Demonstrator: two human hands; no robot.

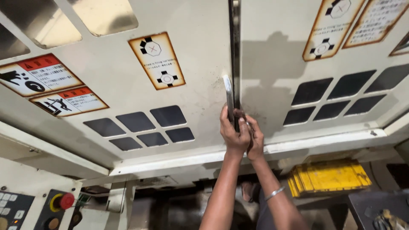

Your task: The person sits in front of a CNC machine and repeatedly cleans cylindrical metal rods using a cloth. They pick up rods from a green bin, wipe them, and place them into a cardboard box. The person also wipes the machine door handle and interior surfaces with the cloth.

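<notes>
Both arms reach up together at the middle of the machine's cream-coloured guard doors (pixel 200 55), right where the two panels meet at the dark centre seam (pixel 234 38). The left hand (pixel 232 132) wraps its fingers tightly around the lower end of the metal door handle (pixel 228 96), a slim curved bar standing just left of the seam; the fingers are curled shut and pressed together, thumb side toward the bar. The right hand (pixel 254 138) sits touching the left, its fingers curled too and tucked in against the seam, seemingly hooked on the edge of the right panel, though what they press on is hidden. A metal bangle (pixel 275 193) rides the right forearm. Gripping low on the handle gives leverage at arm's reach. Dark window tiles (pixel 140 127) flank both sides, warning stickers (pixel 156 60) sit above, a red emergency button (pixel 66 200) waits lower left, and yellow blocks (pixel 328 176) lie stacked lower right.
</notes>
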